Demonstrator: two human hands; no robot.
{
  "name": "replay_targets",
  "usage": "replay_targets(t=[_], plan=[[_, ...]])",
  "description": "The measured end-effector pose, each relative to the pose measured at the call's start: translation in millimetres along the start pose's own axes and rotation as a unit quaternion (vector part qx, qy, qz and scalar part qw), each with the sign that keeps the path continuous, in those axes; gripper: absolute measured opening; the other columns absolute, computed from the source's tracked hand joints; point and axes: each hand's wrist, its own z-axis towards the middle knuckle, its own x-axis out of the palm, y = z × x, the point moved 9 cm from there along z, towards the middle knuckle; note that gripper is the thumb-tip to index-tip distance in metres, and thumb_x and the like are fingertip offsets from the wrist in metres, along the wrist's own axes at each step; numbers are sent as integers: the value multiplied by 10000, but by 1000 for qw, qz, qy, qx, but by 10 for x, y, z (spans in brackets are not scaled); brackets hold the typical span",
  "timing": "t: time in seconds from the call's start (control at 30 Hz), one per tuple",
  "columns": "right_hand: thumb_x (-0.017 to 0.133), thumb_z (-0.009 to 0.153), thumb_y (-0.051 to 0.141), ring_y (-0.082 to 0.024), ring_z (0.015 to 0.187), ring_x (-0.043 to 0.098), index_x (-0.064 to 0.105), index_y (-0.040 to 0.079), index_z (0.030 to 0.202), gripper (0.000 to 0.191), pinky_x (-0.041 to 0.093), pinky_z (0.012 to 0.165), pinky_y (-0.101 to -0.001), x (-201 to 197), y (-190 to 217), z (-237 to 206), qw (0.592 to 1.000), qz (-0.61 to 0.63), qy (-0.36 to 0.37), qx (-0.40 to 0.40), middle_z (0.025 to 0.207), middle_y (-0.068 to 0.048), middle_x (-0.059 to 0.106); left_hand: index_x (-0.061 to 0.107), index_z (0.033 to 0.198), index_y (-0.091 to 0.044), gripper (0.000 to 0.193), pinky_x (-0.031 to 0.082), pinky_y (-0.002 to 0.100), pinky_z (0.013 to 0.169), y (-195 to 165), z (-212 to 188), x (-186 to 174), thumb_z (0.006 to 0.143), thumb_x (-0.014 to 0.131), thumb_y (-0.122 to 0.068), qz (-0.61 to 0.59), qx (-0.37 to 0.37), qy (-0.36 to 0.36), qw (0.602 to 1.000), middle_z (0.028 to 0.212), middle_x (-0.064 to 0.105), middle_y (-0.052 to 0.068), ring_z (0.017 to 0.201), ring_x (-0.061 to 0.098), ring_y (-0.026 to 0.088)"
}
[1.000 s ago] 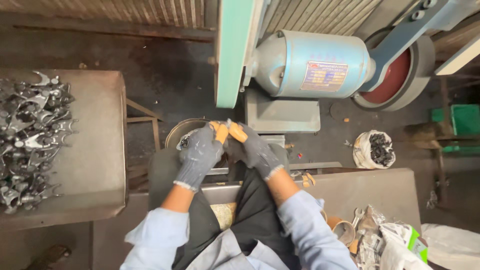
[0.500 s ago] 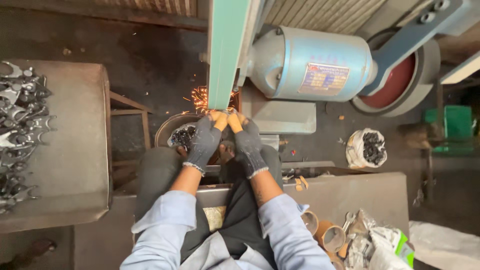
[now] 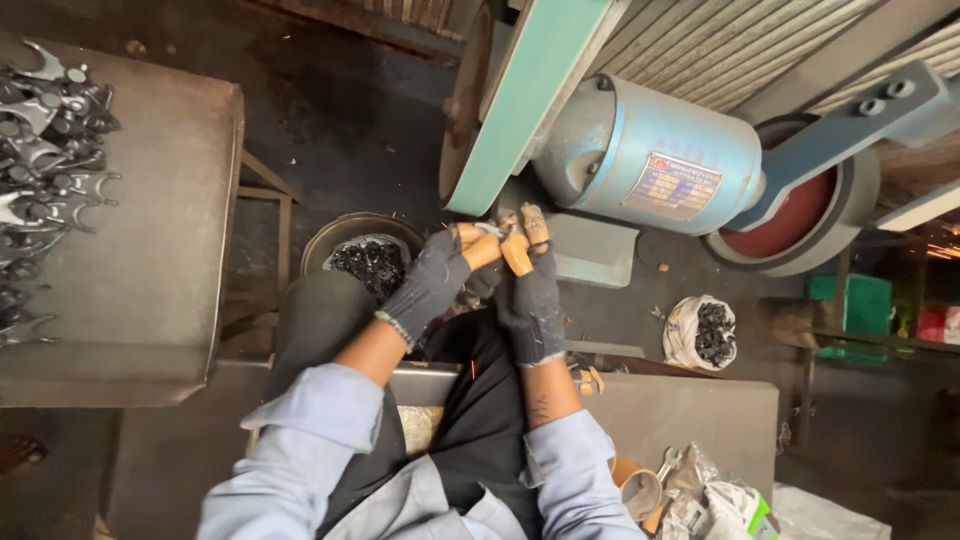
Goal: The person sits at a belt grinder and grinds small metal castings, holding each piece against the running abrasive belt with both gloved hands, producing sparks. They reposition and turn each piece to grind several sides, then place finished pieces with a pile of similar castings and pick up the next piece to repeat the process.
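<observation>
Both hands up at the belt (image 3: 525, 105), gloved in dark grey with orange fingertips; left hand (image 3: 432, 282) pinched narrow on a small metal piece (image 3: 490, 230), right hand (image 3: 530, 290) closed on the same piece from the right, fingertips (image 3: 533, 222) nearly touching the green belt's lower end; piece itself mostly hidden between the fingers, exact shape impossible to tell. Just behind the belt, to the right, a blue motor (image 3: 650, 160); further right, a red wheel (image 3: 790, 225). Near the left hand, a bowl (image 3: 330, 240) of dark parts, down by the knee. Far left, a table (image 3: 140, 250) with a heap of grey castings (image 3: 45, 140). Right of the hands, well apart, a white bag (image 3: 700, 335) of dark pieces on the floor.
</observation>
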Motion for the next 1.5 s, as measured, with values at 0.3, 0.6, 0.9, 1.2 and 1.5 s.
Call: replay_targets(t=[0.3,0.6,0.9,1.2,1.5], plan=[[692,986,286,-207,1152,628,537,-2,1393,522,507,979,-368,-233,-250,-77,908,-395,-141,26,1253,-137,660,654,1220,-44,342,562,428,843,-143,-170,-399,886,597,-92,248,102,0,964,1085,731,207,1015,713,366],[582,1038,428,-207,1030,670,682,61,1267,445,503,918,-345,-409,-306,283,742,-651,-134,81,1145,-115,722,684,1123,-57,308,552,469,819,127,159,-497,838,583,-115,307,75,-132,940,1053,710,223,980,680,415],[521,1049,394,-275,1004,666,613,73,1224,378,539,916,-417,-145,-1072,257,965,137,-197,109,1124,-112,694,700,1109,-118,335,544,488,756,-240,59,-655,830,694,-303,419,6,-127,899,968,722,170,896,691,383],[716,1001,189,-159,834,611,655,19,1223,287,509,728,-303,-119,-300,66,984,-137,-95,58,964,-54,667,625,1264,14,330,539,337,922,-99,-187,-387,978,646,-149,-9,170,-119,978,1141,716,74,1059,665,180],[680,979,301,-123,724,608,667,23,1159,331,488,600,-275,-385,-673,241,920,-274,-222,171,873,-27,680,687,1149,-3,246,575,377,818,9,69,-673,946,581,-94,155,190,-194,950,1038,756,157,947,744,271]])
